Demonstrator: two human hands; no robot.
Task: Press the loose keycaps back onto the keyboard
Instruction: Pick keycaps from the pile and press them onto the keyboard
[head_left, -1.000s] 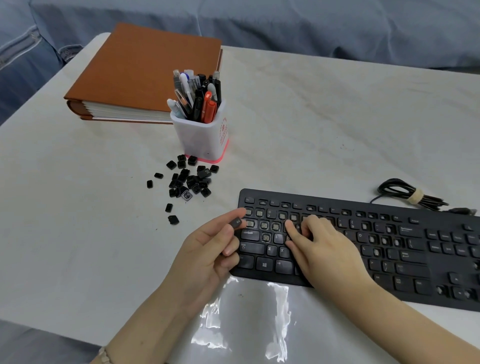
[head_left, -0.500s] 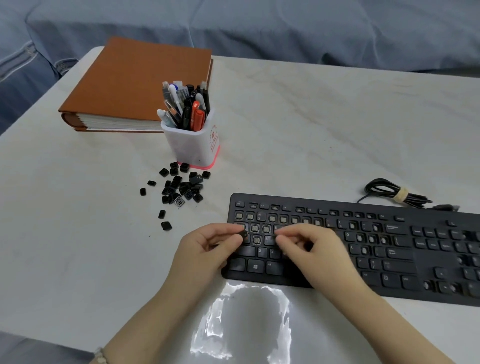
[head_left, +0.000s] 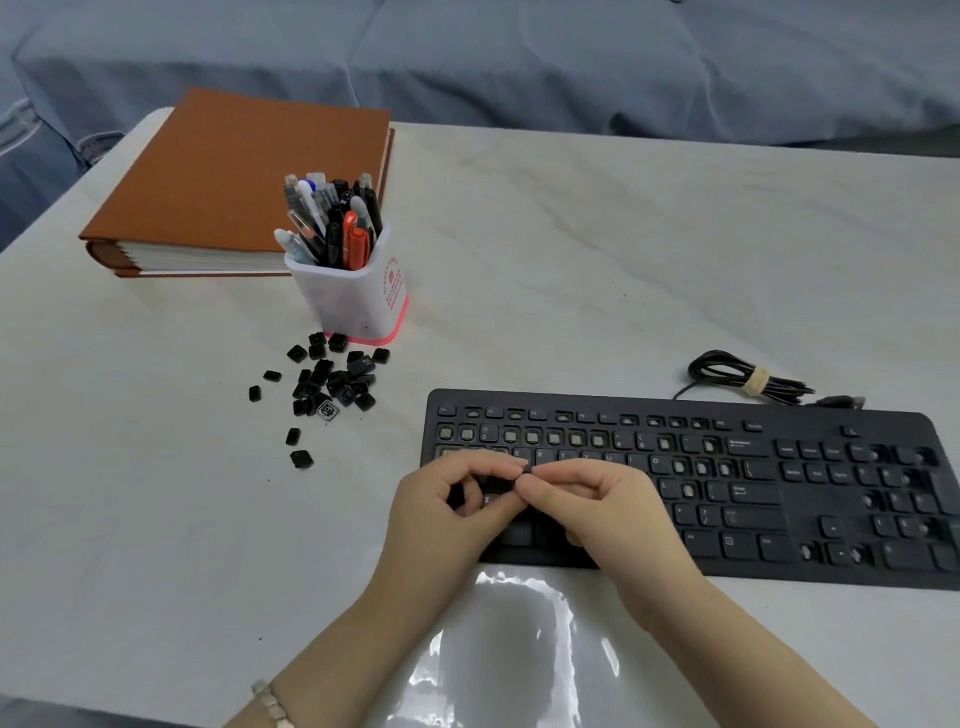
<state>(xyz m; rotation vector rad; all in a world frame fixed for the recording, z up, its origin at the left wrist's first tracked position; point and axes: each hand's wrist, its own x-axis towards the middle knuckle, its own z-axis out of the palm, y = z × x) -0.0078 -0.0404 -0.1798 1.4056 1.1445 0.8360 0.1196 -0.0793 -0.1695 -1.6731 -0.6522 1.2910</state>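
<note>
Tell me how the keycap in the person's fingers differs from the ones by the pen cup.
The held keycap is one piece, pinched between the left hand and right hand above the keyboard; the loose keycaps are many, scattered on the table, untouched. The held keycap is mostly hidden by the hands; the loose keycaps show in full. Both are small and black.

The right hand (head_left: 602, 501) has left the keyboard (head_left: 810, 415) and pinches the keycap (head_left: 526, 470) (alongside the left hand (head_left: 449, 501)).

Left hand (head_left: 447, 506), right hand (head_left: 597, 512): joint pinch
</note>
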